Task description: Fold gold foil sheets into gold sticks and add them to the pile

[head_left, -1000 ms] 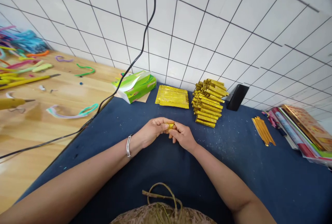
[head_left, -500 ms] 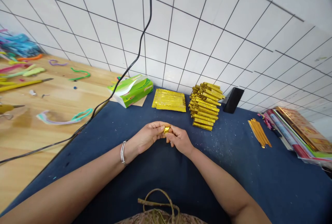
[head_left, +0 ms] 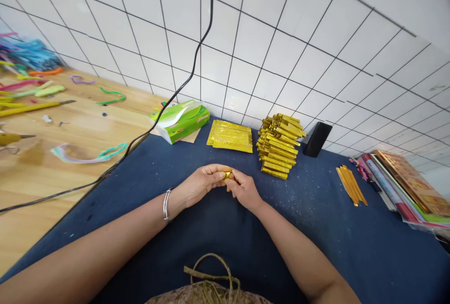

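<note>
Between my two hands is a small piece of gold foil paper (head_left: 228, 174), mostly covered by fingers. My left hand (head_left: 206, 183) pinches its left side with thumb and fingertips; a silver bangle circles that wrist. My right hand (head_left: 246, 190) grips the other side, fingers curled in. Both hands are just above the dark blue cloth (head_left: 158, 229). Beyond them lies a flat stack of gold foil sheets (head_left: 230, 136). To its right rises a pile of narrow folded gold strips (head_left: 279, 147).
A green tissue pack (head_left: 184, 121) lies by the tiled wall, and a black phone (head_left: 317, 139) leans there. Flat gold strips (head_left: 351, 186) and stacked books (head_left: 408, 186) are at right. A black cable (head_left: 191, 72) hangs at left, near pipe cleaners (head_left: 31, 55) on the wooden table.
The gold piece between my fingers shows a narrower sliver than before. Both hands keep nearly the same place and grip; the view has tilted slightly.
</note>
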Available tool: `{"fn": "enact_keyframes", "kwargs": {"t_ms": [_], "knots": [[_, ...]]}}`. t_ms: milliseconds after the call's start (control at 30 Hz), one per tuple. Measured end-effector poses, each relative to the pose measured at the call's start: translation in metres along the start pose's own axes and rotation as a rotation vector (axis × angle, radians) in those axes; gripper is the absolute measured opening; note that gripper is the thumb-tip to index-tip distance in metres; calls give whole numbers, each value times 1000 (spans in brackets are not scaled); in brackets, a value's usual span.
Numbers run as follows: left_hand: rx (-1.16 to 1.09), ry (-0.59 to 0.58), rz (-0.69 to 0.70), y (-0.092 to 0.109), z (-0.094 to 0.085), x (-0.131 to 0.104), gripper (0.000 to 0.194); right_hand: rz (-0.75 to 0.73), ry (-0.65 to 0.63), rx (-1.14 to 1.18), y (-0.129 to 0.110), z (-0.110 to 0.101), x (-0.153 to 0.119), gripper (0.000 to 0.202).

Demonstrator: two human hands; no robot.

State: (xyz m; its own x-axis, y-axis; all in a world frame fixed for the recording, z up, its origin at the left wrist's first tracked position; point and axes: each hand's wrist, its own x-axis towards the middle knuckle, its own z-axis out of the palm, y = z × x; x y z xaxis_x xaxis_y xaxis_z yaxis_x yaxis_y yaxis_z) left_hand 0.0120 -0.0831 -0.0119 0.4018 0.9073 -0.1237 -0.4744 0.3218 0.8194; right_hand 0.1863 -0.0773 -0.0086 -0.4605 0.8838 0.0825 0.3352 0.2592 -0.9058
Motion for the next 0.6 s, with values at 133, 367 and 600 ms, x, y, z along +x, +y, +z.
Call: {"fn": "enact_keyframes", "kwargs": {"t_ms": [133,367,600], "knots": [[56,42,46,-1,4,0,29,-3,26,-39,0,3,1,18],[137,70,83,-5,3,1,30,10,-20,59,-5,0,1,27],[198,20,107,-2,3,1,30,35,-30,63,-1,-1,3,25]]}}
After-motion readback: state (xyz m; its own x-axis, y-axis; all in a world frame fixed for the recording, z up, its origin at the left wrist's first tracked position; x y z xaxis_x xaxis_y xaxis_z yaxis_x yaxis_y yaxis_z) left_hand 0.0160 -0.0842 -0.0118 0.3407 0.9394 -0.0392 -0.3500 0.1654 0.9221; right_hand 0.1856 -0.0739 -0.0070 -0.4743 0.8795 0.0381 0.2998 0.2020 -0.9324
